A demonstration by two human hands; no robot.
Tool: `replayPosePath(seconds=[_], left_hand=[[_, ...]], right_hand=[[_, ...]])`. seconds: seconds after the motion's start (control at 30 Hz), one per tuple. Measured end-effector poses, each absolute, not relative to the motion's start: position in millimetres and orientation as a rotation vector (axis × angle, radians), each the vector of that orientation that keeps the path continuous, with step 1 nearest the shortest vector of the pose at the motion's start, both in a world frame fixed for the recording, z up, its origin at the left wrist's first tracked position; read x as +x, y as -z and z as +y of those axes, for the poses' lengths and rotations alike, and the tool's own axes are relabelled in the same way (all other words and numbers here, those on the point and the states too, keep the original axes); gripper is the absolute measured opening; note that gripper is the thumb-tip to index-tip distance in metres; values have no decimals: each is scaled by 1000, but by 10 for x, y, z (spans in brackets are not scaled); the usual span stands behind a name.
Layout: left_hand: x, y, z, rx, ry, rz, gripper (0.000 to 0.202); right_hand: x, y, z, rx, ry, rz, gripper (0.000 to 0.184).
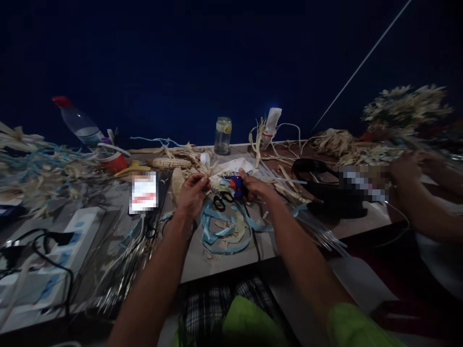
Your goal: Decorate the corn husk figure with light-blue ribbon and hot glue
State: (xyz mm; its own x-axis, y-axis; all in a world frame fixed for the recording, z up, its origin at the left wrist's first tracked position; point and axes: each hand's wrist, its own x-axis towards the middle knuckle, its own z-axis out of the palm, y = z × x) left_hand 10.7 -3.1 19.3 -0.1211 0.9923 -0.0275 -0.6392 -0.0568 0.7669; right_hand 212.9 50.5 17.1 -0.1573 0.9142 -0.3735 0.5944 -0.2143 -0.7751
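Bare near strip of bench [197, 271], black cord [256, 239] across it; ribbon [207, 236], scissors [223, 197] and glue gun [238, 189] in the way beyond.

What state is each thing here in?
Left hand: pinching pale husk
Right hand: gripping the blue glue gun
Light-blue ribbon: loosely looped
Scissors: open or shut unclear
Phone: screen lit, cable attached
Bottle: red cap on
Corn cob: husked
Power strip: plugs inserted

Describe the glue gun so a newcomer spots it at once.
Below the dark blue wall is a tabletop; near its middle, the person's right hand holds the glue gun. Its deep blue body with a red part sets it apart from the light-blue ribbon and black-handled scissors.
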Motion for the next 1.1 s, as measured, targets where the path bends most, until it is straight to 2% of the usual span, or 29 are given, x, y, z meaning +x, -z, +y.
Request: replayPosePath(seconds=[0.07,0.13,0.23,0.3,0.33,0.4,0.53,0.8,1.1], left_hand=[[109,-189,-27,646,-1570,745,30],[109,-182,-22,658,-1575,725,29],[111,-174,-19,666,-1571,718,29],[119,-172,-22,675,-1568,735,29],[126,-173,-24,681,-1567,741,29],[141,-173,-26,687,-1566,742,30],[156,-139,-11,703,-1561,715,32],[134,-4,38,787,-1645,789,30],[193,-83,-16,747,-1546,864,24]], right_hand=[[2197,-243,464,-1787,-1482,-1779,66],[2253,-338,419,-1863,-1453,-1841,62],[2220,-483,326,-1813,-1207,-1939,44],[2081,-545,248,-1564,-1135,-1933,28],[1981,-558,209,-1434,-1140,-1876,26],[1750,-545,142,-1236,-1168,-1770,32],[1359,-416,89,-1085,-1152,-1589,24],[1164,-248,150,-1158,-1000,-1424,27],[1278,-219,162,-1222,-925,-1506,21]])
